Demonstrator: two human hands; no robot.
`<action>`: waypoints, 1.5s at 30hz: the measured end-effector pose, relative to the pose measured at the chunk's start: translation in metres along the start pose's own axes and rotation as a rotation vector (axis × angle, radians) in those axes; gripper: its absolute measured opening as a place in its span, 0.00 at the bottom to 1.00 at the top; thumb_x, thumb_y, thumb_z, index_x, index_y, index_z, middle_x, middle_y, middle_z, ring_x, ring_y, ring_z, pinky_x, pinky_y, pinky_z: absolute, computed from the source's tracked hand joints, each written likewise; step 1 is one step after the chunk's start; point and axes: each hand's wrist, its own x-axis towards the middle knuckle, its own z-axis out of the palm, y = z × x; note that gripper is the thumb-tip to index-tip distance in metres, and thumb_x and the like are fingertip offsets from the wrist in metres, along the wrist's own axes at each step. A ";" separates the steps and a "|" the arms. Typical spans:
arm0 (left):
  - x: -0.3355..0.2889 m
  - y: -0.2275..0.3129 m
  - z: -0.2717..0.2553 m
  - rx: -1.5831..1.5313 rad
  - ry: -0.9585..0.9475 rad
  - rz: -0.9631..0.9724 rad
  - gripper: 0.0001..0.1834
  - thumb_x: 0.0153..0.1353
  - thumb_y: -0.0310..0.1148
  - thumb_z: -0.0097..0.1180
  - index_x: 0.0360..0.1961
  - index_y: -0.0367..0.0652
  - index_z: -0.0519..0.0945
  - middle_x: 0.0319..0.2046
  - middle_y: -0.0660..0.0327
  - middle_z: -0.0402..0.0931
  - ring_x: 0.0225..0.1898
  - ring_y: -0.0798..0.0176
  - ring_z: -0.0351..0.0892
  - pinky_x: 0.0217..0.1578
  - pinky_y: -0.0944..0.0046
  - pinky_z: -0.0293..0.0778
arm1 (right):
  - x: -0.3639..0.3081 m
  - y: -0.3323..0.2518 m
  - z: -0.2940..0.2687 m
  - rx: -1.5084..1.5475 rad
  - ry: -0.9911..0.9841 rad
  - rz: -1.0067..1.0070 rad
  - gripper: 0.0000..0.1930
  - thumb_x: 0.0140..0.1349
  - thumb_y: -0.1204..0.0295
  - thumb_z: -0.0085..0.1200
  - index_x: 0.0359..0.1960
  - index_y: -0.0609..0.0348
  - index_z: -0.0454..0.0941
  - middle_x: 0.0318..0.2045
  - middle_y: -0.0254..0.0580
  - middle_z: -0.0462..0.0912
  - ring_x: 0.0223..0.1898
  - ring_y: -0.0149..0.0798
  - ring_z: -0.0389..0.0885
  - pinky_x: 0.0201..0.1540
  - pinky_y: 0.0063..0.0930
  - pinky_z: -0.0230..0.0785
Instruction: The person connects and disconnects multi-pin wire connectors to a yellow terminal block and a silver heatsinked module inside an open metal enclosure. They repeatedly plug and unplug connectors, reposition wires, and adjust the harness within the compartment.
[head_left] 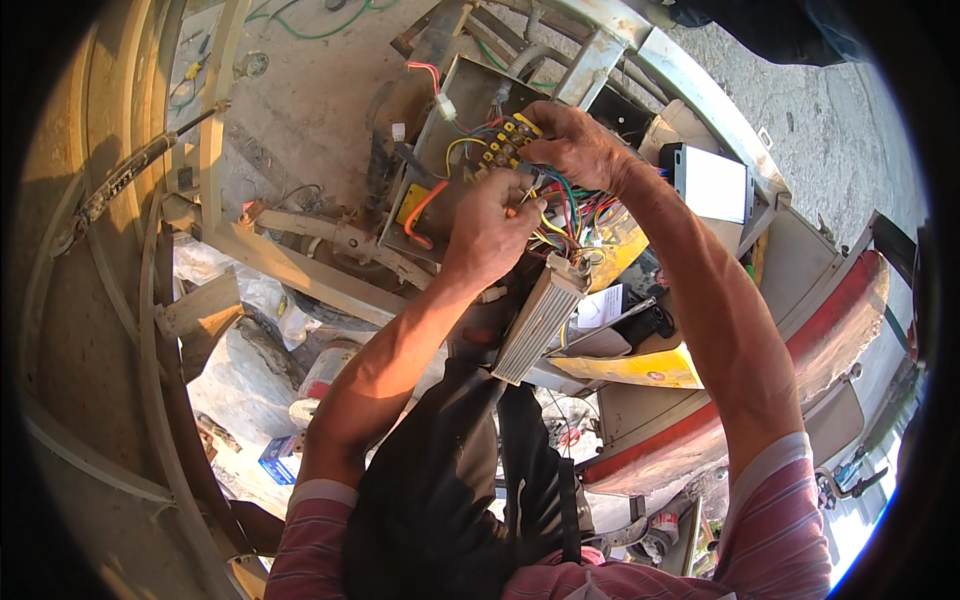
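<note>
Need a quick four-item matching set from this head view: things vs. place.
1. Right hand
2. Finned box
3. Orange cable
4. Blue box

A. Left of the left hand
B. Lower left of the picture
C. At the yellow-and-black terminal strip
D. Between the forearms, wires at its upper end

Pairs: 1-C, 2-D, 3-A, 4-B

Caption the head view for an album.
Left hand and right hand at a yellow-black terminal strip amid multicoloured wires.

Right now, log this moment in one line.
left hand: bunched at coloured wires | right hand: holding yellow terminal block | finned metal box: wires at far end
</note>
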 end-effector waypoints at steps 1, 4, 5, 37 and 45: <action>0.000 0.000 0.001 0.019 -0.003 0.023 0.13 0.68 0.23 0.65 0.52 0.33 0.80 0.35 0.59 0.84 0.36 0.69 0.81 0.38 0.63 0.78 | 0.000 0.000 0.000 -0.021 0.002 -0.014 0.20 0.61 0.64 0.64 0.49 0.66 0.81 0.35 0.42 0.84 0.39 0.35 0.81 0.45 0.34 0.74; -0.002 -0.001 0.005 0.103 -0.046 0.096 0.15 0.67 0.24 0.64 0.54 0.35 0.81 0.35 0.59 0.85 0.35 0.67 0.81 0.39 0.62 0.78 | 0.004 0.000 0.000 0.024 -0.036 0.074 0.28 0.57 0.57 0.66 0.55 0.65 0.84 0.44 0.54 0.89 0.48 0.48 0.88 0.53 0.40 0.78; -0.003 -0.002 0.008 0.114 -0.060 0.100 0.15 0.66 0.25 0.64 0.53 0.36 0.79 0.35 0.54 0.83 0.36 0.58 0.81 0.39 0.57 0.78 | 0.005 0.000 0.000 0.013 -0.038 0.054 0.29 0.56 0.56 0.67 0.55 0.65 0.84 0.44 0.54 0.89 0.48 0.49 0.88 0.53 0.40 0.78; -0.055 -0.057 -0.101 0.319 0.211 -0.140 0.09 0.69 0.28 0.66 0.45 0.33 0.87 0.37 0.52 0.87 0.34 0.59 0.88 0.39 0.61 0.82 | 0.003 0.005 0.021 0.063 0.064 0.043 0.29 0.55 0.57 0.72 0.53 0.65 0.81 0.42 0.50 0.88 0.44 0.42 0.86 0.51 0.38 0.78; 0.005 -0.097 -0.066 1.085 -0.341 -0.233 0.09 0.61 0.29 0.65 0.40 0.38 0.88 0.43 0.43 0.88 0.47 0.38 0.88 0.48 0.44 0.84 | 0.000 0.002 0.022 0.048 0.076 0.066 0.27 0.56 0.59 0.72 0.52 0.65 0.82 0.41 0.49 0.88 0.42 0.41 0.86 0.49 0.38 0.77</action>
